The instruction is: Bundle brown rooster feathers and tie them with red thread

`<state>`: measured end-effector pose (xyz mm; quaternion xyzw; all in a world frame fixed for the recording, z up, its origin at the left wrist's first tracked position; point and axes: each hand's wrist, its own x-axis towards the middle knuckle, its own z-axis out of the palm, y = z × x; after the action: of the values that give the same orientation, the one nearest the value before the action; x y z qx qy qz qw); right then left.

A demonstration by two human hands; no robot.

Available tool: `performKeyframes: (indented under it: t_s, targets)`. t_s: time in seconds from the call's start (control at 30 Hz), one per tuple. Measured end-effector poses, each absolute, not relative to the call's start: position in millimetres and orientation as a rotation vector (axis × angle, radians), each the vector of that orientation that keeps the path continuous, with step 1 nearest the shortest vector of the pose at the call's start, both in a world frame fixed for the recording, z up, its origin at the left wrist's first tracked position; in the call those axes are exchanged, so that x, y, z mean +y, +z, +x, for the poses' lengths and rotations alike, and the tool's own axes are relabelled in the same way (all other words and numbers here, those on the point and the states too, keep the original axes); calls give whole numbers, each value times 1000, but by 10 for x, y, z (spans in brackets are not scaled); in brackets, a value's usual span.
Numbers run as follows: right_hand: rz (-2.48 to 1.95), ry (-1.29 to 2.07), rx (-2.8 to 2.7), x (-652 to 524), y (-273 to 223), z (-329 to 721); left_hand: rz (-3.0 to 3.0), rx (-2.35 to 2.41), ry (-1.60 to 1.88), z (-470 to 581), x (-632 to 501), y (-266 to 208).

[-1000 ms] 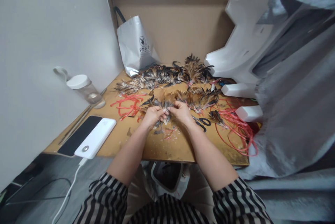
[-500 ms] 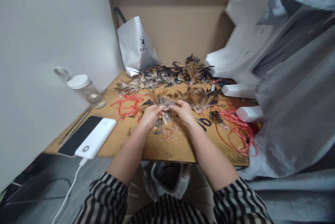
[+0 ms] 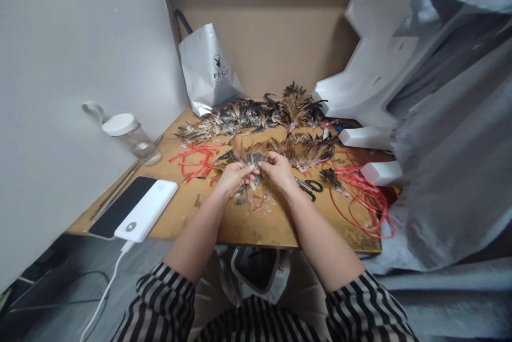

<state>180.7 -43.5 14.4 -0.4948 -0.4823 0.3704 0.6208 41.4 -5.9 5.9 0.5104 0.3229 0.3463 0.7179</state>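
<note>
Pinched between my two hands at the middle of the table is a small bunch of feathers (image 3: 252, 159), greyish and fluffy at the base. My left hand (image 3: 235, 177) is closed on its lower left side. From the right, my right hand (image 3: 279, 169) grips it with thumb and forefinger. Just behind my hands lies a row of brown feathers (image 3: 296, 151), and a longer dark, speckled feather pile (image 3: 240, 119) stretches farther back. Black-handled scissors (image 3: 311, 187) rest right of my right hand. Loose bits of fluff and red scraps (image 3: 260, 203) lie below my hands.
Red plastic strips (image 3: 196, 160) lie at left, with a larger red tangle (image 3: 368, 198) at right. A phone (image 3: 124, 207), white power bank (image 3: 147, 211) and lidded bottle (image 3: 130, 136) stand left. Behind are a silver bag (image 3: 206, 70) and cardboard (image 3: 288, 38); white foam (image 3: 372, 59) leans right.
My right hand has shifted slightly left, showing more of the scissors. My fingers have changed position a little on the bunch of feathers, which both hands still hold.
</note>
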Motion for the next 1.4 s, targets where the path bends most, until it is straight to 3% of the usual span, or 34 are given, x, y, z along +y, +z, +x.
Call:
performKeyframes:
  t_s: [0.97,1.4]
  targets:
    - [-1121,1092,-905,-451,138,1786,1096,736,883,422,-57,104]
    - [-1185,1051,-927,-468,166,1753,1174,745,875,431,-34,48]
